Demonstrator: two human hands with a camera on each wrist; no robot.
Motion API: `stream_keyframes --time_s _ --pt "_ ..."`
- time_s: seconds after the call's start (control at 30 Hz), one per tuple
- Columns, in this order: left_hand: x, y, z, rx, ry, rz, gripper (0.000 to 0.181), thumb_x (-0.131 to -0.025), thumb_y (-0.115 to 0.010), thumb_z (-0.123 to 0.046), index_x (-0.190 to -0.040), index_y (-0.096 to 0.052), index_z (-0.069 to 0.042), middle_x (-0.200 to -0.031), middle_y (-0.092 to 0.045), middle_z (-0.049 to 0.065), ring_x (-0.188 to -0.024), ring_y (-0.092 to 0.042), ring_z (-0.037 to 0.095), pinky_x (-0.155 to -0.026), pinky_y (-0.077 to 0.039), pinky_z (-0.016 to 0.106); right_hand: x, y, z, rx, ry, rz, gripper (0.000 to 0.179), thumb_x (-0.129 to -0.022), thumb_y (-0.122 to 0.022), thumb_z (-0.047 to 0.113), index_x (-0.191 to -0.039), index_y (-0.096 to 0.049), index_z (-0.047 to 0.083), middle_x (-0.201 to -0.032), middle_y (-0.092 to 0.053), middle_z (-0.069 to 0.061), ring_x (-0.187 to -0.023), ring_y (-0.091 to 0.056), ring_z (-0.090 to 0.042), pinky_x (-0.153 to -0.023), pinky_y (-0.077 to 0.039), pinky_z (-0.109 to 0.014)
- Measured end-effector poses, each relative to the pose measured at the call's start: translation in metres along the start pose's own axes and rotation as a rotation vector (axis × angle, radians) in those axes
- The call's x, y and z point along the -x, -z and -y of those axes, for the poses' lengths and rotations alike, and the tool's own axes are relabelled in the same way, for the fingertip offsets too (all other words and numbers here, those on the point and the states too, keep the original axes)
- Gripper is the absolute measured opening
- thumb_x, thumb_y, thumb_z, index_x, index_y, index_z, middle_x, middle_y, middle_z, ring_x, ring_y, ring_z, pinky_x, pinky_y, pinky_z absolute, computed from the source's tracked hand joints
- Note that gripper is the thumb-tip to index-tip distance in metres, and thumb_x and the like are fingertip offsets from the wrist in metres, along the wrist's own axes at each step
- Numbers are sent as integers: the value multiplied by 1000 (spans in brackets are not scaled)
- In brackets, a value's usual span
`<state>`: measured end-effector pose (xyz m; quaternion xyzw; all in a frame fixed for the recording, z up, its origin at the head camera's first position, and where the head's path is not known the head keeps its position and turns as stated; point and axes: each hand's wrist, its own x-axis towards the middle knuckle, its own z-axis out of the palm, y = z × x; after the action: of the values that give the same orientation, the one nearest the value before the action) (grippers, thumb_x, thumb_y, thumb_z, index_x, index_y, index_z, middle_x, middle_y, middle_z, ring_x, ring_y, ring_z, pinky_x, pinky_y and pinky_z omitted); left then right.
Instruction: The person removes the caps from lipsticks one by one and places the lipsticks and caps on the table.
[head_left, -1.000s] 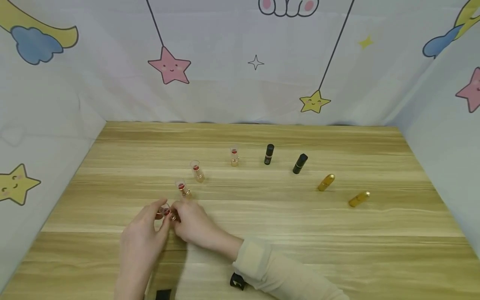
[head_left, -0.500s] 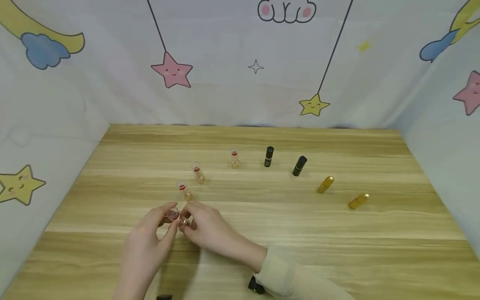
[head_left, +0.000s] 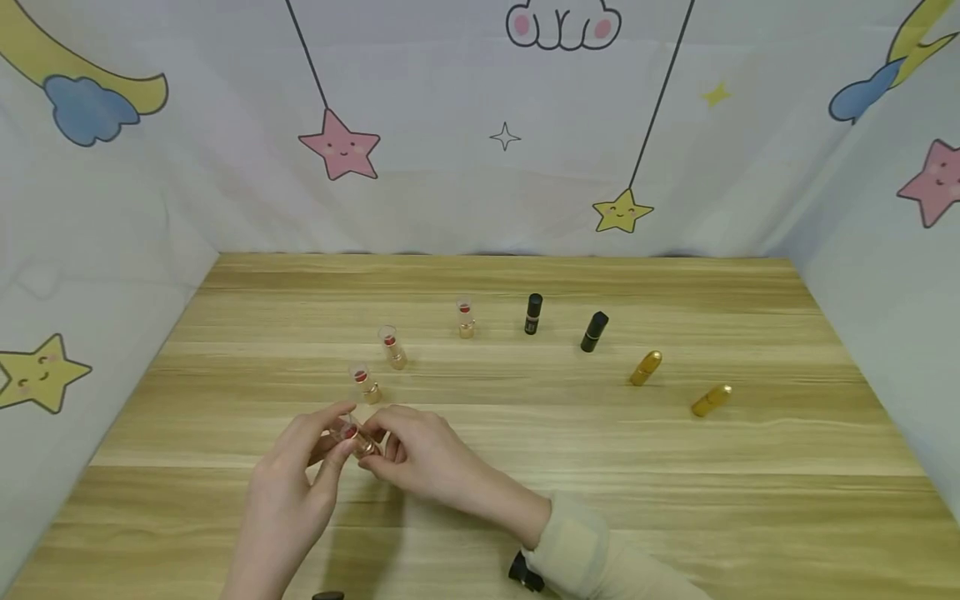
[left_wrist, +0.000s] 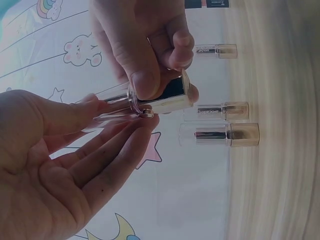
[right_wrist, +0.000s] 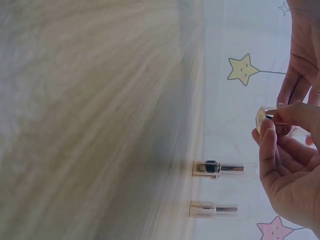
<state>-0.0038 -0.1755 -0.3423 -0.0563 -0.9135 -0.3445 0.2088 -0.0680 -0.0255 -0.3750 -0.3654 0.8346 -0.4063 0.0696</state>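
Both hands are meeting over the near left of the counter [head_left: 525,433], working on one clear-capped lipstick [head_left: 352,433] held in the air just above the wood. The left hand [head_left: 296,492] is pinching the transparent cap end between thumb and fingertips, while the right hand [head_left: 420,454] is gripping the gold base; judging by this, the cap is being pulled off or seated on. The next move seems to call for a straight pull or push along the tube's axis, with the base kept steady.

From the held lipstick, three more clear-capped lipsticks [head_left: 392,347] are standing in a row running toward 1 o'clock, then two black tubes [head_left: 532,313] at about 2 o'clock, and two gold tubes [head_left: 646,367] are lying toward 3 o'clock.

The left wrist view is showing what the head view cannot: the mirrored gold base [left_wrist: 167,95] under the right fingers [left_wrist: 145,80]. The right wrist view is catching only the base's flat bottom end.
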Motion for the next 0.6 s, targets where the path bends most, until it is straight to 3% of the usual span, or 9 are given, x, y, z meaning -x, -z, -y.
stream_keyframes --time_s 0.47,0.6 --pt "2 -1 5 -4 -10 16 41 -81 -70 5 -119 -63 -10 -94 -62 -1 -84 -67 13 -82 -42 -2 0 -2 -4 -118 29 -8 19 -85 -71 14 -103 -66 8 -83 -65 -3 -66 -53 1 -59 -43 -5" --pt "2 0 6 -6 -19 28 38 -80 -70 5 -116 -62 -6 -95 -63 2 -84 -70 18 -79 -49 6 0 -2 -5 -144 23 0 18 -85 -72 13 -102 -67 8 -81 -64 -3 -66 -54 -1 -58 -44 -6"
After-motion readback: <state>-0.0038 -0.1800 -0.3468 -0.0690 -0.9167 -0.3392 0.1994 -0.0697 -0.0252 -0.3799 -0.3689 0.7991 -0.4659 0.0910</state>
